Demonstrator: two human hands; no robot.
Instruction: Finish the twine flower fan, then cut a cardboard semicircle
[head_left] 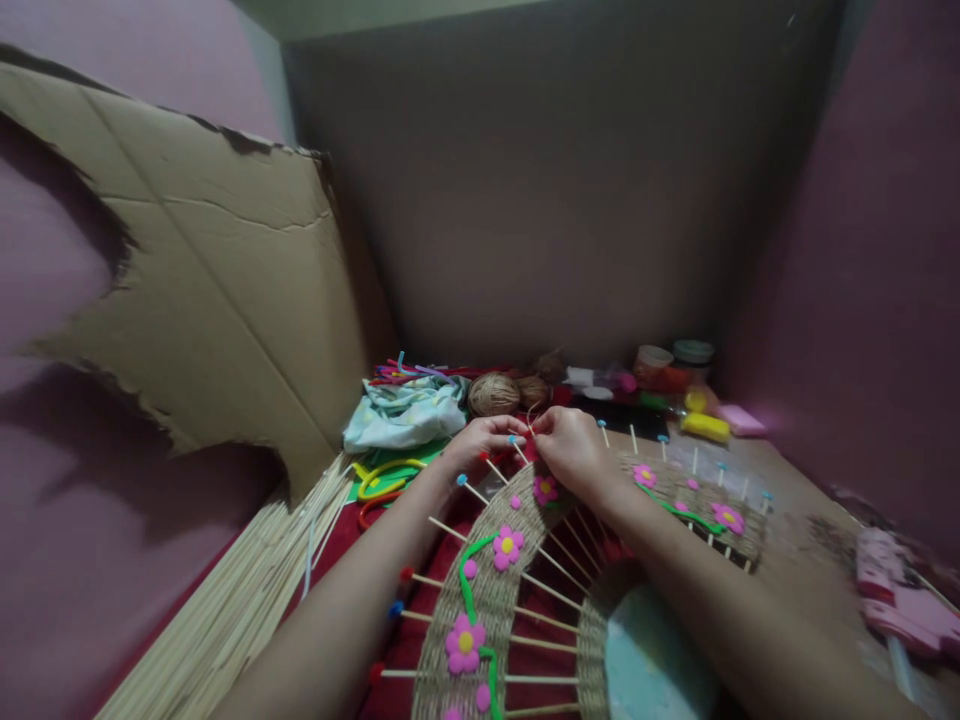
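Note:
A round woven twine piece with wooden sticks radiating from it lies before me. Pink clay flowers and green clay vines decorate its band. Some sticks end in blue or red clay tips. At the piece's far rim, my left hand is closed in a pinch beside a blue-tipped stick. My right hand pinches close to it, with its fingertips together. A thin strand of twine loops up between the fingers of both hands. The exact grip is partly hidden by the fingers.
Twine balls, a pale cloth and pipe cleaners lie behind the hands. Bundled sticks and torn cardboard are left. Tubs, yellow clay and a pink glue gun are right.

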